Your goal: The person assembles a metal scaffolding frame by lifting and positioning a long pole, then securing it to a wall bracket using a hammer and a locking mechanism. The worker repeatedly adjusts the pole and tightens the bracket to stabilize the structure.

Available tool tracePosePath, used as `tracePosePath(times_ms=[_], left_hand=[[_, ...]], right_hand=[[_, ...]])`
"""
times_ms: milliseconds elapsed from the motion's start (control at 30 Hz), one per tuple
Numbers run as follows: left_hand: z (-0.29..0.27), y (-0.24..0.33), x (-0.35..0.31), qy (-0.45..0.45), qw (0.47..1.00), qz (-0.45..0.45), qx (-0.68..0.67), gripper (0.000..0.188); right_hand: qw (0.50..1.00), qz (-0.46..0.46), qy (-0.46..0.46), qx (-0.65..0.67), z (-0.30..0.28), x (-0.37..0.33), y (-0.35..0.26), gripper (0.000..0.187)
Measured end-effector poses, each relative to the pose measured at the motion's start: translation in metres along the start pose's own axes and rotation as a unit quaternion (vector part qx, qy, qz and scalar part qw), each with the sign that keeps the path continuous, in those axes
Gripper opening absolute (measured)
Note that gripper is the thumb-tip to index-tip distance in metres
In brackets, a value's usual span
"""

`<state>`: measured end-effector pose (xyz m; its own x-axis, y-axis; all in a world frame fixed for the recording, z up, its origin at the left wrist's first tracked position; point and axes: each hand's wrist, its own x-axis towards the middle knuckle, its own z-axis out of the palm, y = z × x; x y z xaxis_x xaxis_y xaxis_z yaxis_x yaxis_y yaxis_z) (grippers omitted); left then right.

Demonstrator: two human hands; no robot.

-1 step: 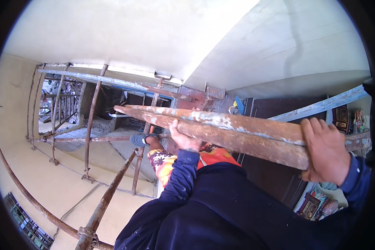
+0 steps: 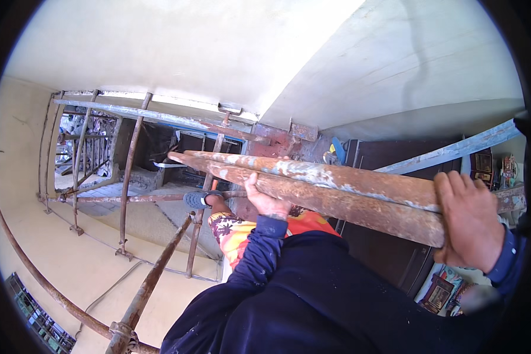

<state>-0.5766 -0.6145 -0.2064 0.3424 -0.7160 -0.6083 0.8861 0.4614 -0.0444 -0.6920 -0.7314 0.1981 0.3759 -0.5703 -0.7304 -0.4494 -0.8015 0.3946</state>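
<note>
Rust-brown beams (image 2: pixel 336 200), two, lie in two hands (image 2: pixel 471 219).

A building work site up on scaffolding; rusty scaffold tubes (image 2: pixel 161 271) meet at a coupler (image 2: pixel 123 331); a cracked cream wall (image 2: pixel 20 194) stands alongside; paint flakes from a pale-blue rail (image 2: pixel 454 151).

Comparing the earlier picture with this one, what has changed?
The two rusty poles have shifted slightly to the right and a little down in the picture. The left hand and right hand have moved the same way with them. Nothing was newly gripped or released. The scaffold frame and the pale blue beam look unmoved.
</note>
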Motion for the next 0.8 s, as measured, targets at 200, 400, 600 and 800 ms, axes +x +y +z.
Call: tracePosePath(times_ms=[200,400,600,800], left_hand=[[-0.003,-0.082,-0.024,0.016,0.983,-0.173,-0.056,0.064],[-0.044,-0.175,-0.028,0.078,0.957,-0.261,-0.097,0.054],[-0.068,-0.231,-0.020,0.063,0.932,-0.332,-0.129,0.055],[-0.075,-0.269,-0.014,0.078,0.928,-0.347,-0.107,0.058]], right_hand=[[0.985,0.131,-0.090,-0.064,0.030,-0.061,0.046,0.135],[0.977,0.168,-0.117,-0.056,0.065,-0.072,0.075,0.146],[0.961,0.202,-0.165,-0.089,0.096,-0.066,0.087,0.143],[0.974,0.042,-0.210,-0.077,0.019,-0.025,0.082,0.072]])
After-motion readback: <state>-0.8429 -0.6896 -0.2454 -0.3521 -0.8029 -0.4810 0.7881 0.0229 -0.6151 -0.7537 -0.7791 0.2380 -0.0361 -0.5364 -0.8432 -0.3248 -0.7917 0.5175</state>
